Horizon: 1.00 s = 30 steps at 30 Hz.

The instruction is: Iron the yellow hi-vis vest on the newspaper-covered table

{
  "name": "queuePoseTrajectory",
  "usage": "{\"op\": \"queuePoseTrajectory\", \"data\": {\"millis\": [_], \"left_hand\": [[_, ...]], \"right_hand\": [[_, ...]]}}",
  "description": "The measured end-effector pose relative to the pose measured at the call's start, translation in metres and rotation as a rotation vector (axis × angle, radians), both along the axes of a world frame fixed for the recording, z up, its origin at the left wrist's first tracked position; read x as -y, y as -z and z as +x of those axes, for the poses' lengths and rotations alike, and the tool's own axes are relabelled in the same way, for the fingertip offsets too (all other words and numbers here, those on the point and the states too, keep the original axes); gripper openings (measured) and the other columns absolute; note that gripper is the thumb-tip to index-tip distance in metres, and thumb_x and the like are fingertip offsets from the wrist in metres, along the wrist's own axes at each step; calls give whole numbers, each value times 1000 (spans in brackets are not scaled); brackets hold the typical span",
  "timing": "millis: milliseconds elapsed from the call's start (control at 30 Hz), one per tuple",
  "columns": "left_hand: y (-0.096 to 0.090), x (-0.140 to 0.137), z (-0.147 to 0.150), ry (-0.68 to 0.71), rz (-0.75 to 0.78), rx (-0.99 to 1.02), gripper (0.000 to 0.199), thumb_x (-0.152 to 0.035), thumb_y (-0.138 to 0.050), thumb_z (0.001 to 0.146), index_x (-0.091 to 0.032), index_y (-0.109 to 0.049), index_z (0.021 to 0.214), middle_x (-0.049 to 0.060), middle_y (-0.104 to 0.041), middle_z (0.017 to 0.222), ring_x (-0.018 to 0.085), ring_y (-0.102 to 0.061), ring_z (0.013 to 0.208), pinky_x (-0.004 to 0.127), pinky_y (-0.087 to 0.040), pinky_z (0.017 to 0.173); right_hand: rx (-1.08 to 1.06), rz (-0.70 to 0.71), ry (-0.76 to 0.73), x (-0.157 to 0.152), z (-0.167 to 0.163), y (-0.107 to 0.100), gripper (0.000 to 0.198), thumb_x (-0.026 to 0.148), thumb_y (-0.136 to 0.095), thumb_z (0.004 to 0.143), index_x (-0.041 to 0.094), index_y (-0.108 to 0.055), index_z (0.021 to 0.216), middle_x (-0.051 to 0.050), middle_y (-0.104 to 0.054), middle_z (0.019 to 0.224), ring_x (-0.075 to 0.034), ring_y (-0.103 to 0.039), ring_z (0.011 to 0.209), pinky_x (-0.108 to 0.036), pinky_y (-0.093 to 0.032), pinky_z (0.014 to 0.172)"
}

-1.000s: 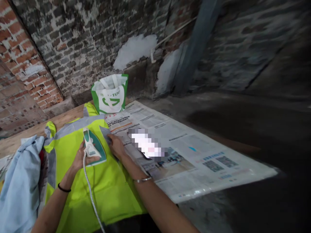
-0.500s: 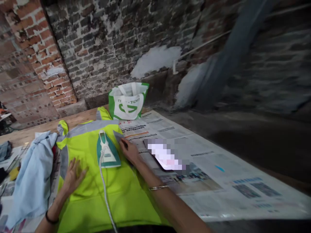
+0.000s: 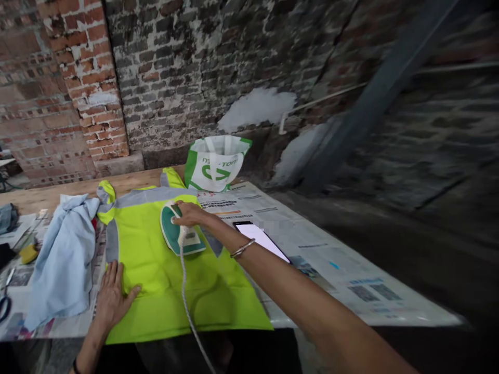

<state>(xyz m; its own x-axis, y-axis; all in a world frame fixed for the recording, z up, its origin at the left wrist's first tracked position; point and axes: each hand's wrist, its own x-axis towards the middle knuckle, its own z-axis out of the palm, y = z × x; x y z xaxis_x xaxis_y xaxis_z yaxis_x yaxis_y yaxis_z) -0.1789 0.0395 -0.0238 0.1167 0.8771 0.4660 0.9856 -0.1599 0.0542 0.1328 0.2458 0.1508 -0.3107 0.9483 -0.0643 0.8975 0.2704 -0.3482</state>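
Observation:
A yellow high-visibility shirt [image 3: 144, 239] with grey bands lies spread on the newspaper-covered table. My right hand [image 3: 189, 214] is wrapped round the handle of a green and white iron [image 3: 171, 236], which is over the upper right part of the shirt, its soleplate tilted slightly toward me. Whether the soleplate touches the cloth I cannot tell. From the iron's back a white braided cord [image 3: 187, 301] runs down over the shirt's hem. My left hand [image 3: 112, 298] lies flat on the shirt's lower left edge, fingers stretched out and thumb apart.
Left of the shirt lies a crumpled light blue garment [image 3: 64, 259], with scissors [image 3: 5, 301] and a yellow object [image 3: 28, 253] beyond it. A phone [image 3: 263, 240] rests on the newspaper [image 3: 312, 249] at right. Behind stands a white and green bag [image 3: 218, 165] before a brick wall.
My right hand has left the shirt's right edge and taken hold of the iron, which is now turned. My left hand has moved down toward the shirt's lower left edge. The view has shifted.

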Motion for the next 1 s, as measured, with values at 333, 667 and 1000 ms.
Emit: {"op": "queuePoseTrajectory", "data": {"millis": [333, 667, 1000], "left_hand": [[5, 3, 6, -21, 36, -19, 82, -63, -53, 95, -7, -40, 152, 27, -46, 156, 39, -45, 146, 57, -46, 113], [5, 8, 13, -18, 76, -17, 86, -59, -55, 95, -12, -26, 160, 23, -44, 159, 39, -42, 149, 57, -47, 112], [-5, 13, 19, -31, 14, -46, 83, -59, -55, 95, -10, -30, 158, 24, -43, 160, 39, -40, 149, 57, -46, 112]], "right_hand": [[29, -139, -590, -4, -6, -17, 64, 30, -73, 73, 22, -67, 136, -8, -74, 127, -27, -69, 111, -30, -51, 87], [238, 150, -346, 28, -53, 10, 75, 85, -46, 88, 20, -76, 107, -17, -79, 105, -33, -73, 104, -34, -50, 82], [100, 172, -17, -37, -124, 8, 66, 67, -46, 100, 11, -74, 122, -27, -72, 121, -32, -70, 114, -36, -51, 91]]}}
